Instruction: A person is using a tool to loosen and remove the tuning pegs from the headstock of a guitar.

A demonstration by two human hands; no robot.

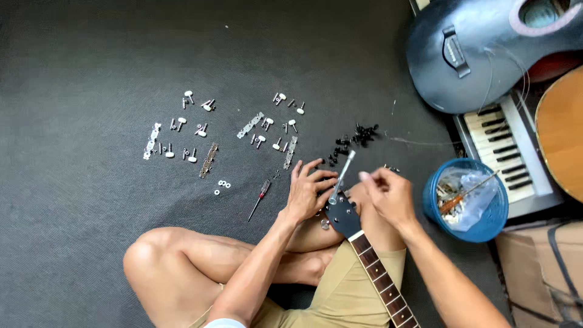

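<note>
Premises: an informal instrument repair spot, worked at floor level on a dark mat (91, 255). Evidence: a grey guitar body (480, 54) and a second, wooden guitar (562, 130) lie at the far right, partly over a keyboard (498, 143). Tuning pegs (267, 124) and black screws (355, 140) are laid out in groups on the mat. A small screwdriver (260, 197) lies near them. A blue tub (464, 200) holds oddments. A cardboard box (540, 273) stands beside it.

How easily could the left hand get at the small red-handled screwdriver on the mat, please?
Probably easily: the red-handled screwdriver lies just beside the left hand, with bare mat between them. However, that hand is resting on the guitar headstock and would have to let go.
</note>
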